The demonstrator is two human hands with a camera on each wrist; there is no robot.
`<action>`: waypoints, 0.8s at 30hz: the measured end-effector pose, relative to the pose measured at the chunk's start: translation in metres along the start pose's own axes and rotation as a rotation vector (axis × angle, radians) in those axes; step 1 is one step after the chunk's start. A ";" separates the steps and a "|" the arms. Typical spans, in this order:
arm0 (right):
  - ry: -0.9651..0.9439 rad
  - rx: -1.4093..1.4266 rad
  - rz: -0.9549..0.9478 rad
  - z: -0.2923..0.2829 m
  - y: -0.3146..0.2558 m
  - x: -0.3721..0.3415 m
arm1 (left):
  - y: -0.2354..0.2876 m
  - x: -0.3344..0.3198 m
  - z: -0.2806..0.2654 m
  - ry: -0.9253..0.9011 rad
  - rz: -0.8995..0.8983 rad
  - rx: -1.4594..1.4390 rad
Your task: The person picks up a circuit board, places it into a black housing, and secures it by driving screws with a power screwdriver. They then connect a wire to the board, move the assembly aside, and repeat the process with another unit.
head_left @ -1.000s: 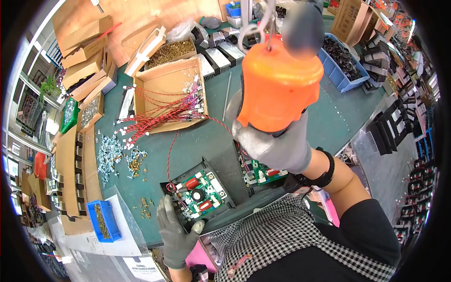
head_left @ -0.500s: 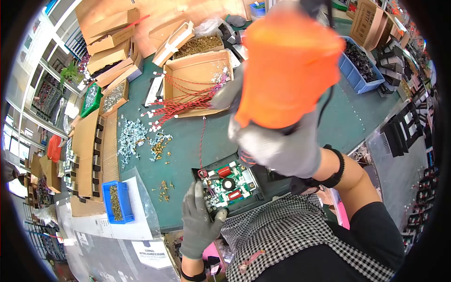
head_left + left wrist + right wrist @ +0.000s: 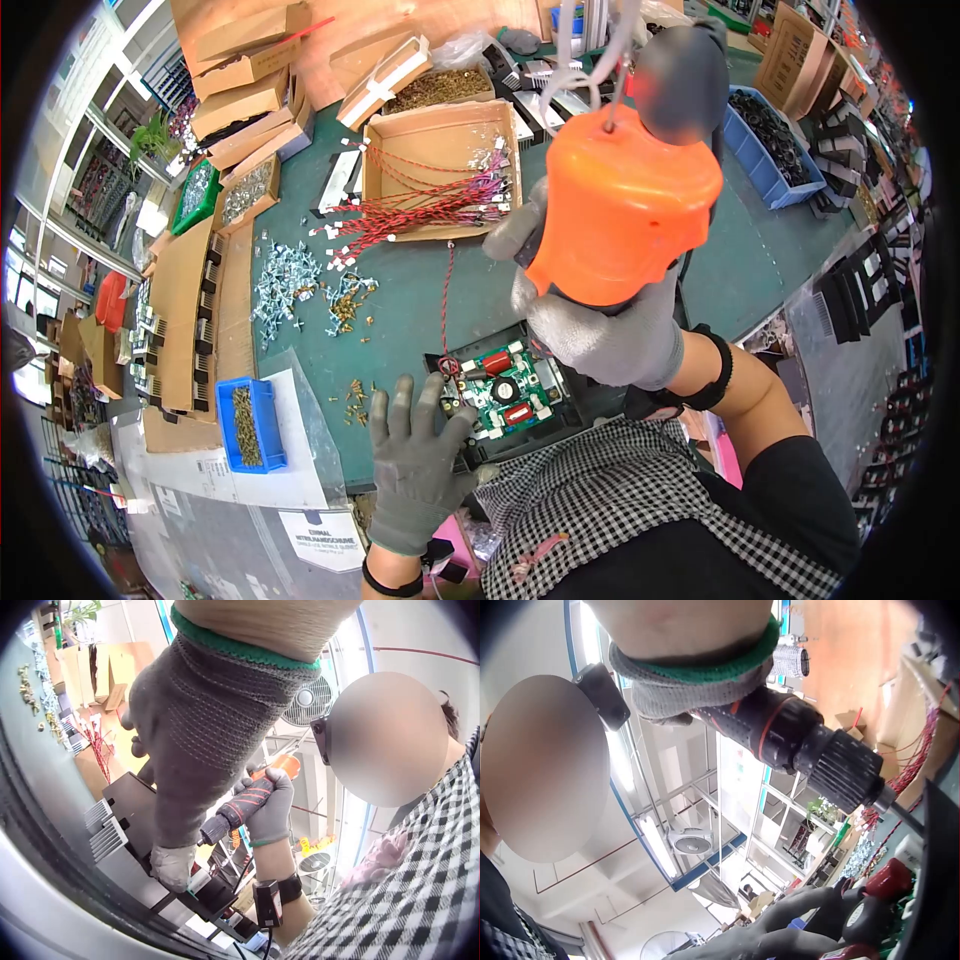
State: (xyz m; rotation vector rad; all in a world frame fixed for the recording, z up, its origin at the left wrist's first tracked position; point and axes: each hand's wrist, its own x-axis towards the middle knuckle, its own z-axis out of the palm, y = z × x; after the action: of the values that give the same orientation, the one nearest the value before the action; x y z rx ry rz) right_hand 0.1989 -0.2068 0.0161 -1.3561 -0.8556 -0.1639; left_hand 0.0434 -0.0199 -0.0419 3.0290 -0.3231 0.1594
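Note:
A grey-gloved right hand (image 3: 610,335) grips an electric screwdriver (image 3: 630,205) with an orange rear end, its fingers curled round the dark body. In the right wrist view the screwdriver's bit (image 3: 906,817) points down over the board area. Below and left of that hand, a green circuit board (image 3: 488,417) with red and black components sits in a black housing (image 3: 572,425). My gloved left hand (image 3: 415,470) spreads its fingers at the housing's left edge, thumb closest to the board. A twisted red-black wire (image 3: 447,300) runs up from the board's corner.
A cardboard box (image 3: 425,130) of red wires stands behind the board. Loose silver screws (image 3: 285,285) and brass screws (image 3: 357,400) lie to the left, near a blue bin (image 3: 268,430). Another blue bin (image 3: 812,185) of black parts stands at far right.
The left fingers lay along the housing's left edge and have since spread and shifted left. The right hand has brought the screwdriver across toward the left board. The head view has shifted.

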 end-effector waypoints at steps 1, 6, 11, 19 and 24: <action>-0.054 -0.094 -0.058 -0.002 0.001 0.000 | -0.001 0.000 0.000 -0.005 0.004 -0.001; -0.047 0.056 -0.006 -0.003 0.002 0.000 | -0.003 0.002 -0.001 -0.031 -0.001 -0.037; -0.084 0.038 0.030 -0.007 0.001 0.001 | -0.003 0.001 0.000 -0.030 -0.006 -0.034; -0.050 0.057 0.078 -0.011 -0.002 0.003 | -0.006 0.003 0.004 -0.020 0.010 -0.030; -0.033 -0.024 0.065 -0.007 -0.002 0.001 | -0.007 0.002 0.005 -0.022 0.012 -0.029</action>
State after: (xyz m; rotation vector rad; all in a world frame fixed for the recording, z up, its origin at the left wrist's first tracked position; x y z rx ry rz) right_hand 0.2015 -0.2136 0.0189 -1.4111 -0.8383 -0.1020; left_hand 0.0474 -0.0142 -0.0469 3.0029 -0.3426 0.1208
